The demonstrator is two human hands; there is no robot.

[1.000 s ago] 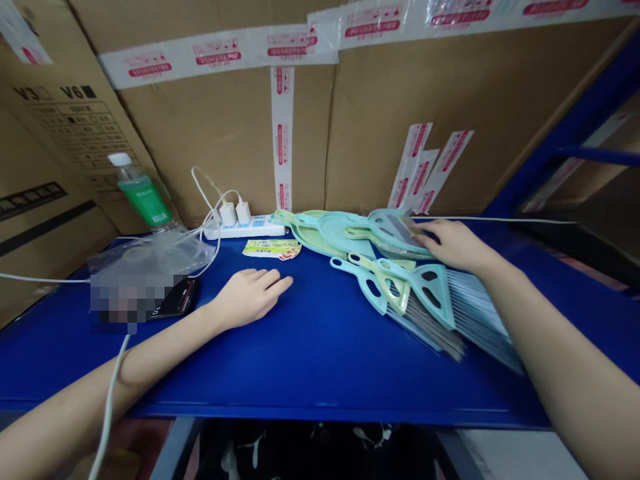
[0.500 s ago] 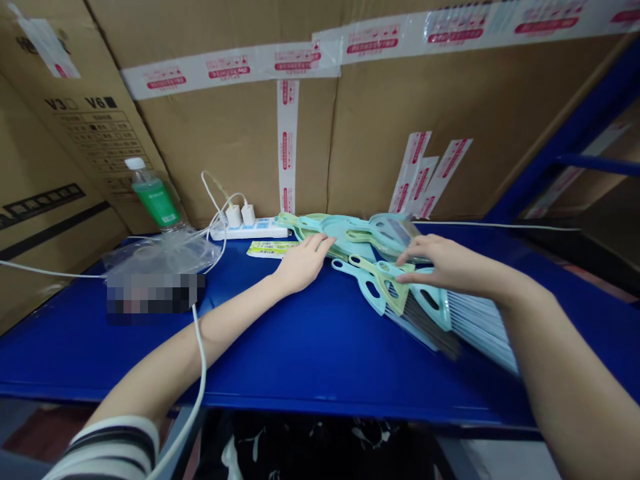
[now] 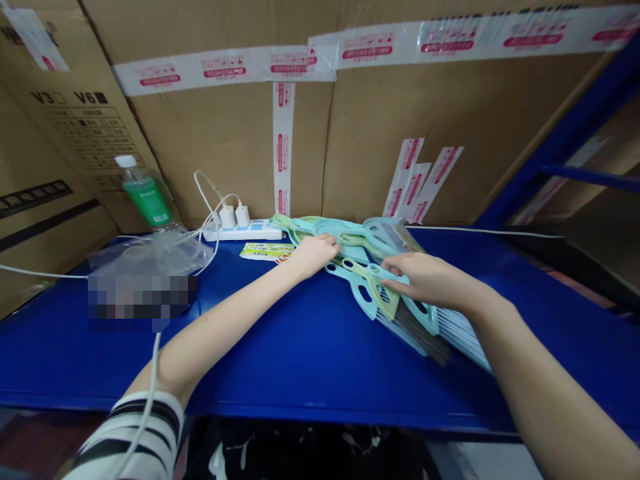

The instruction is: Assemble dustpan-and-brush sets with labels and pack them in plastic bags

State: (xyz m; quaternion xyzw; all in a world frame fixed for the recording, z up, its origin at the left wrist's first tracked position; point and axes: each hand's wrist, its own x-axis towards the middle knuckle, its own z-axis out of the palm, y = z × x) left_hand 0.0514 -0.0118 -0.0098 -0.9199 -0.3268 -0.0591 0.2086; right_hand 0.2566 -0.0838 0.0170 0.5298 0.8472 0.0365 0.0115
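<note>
Near the back of the blue table lies a pile of light blue and green dustpans [image 3: 325, 227]. My left hand [image 3: 316, 255] is at the pile's front edge, its fingers bent over a dustpan with the fingertips partly hidden. In front of the pile, several hand brushes are fanned out, among them a blue brush [image 3: 363, 293] at the left and a green brush [image 3: 383, 293] overlapping it. My right hand [image 3: 420, 277] closes thumb and fingers around the handle of the rightmost blue brush [image 3: 424, 317], whose pale bristles point toward the front right.
A white power strip [image 3: 245, 231] with two chargers stands against the cardboard boxes [image 3: 215, 133]. Beside it lies a yellow-green packet [image 3: 267, 251]. At the left are a green-labelled bottle [image 3: 147, 200], a clear plastic bag [image 3: 150, 257] and a loose white cable [image 3: 155, 373].
My right hand has moved down and left and its fingers have closed on the brush handle. My left hand's fingers have curled more on the pile. The view has shifted slightly.
</note>
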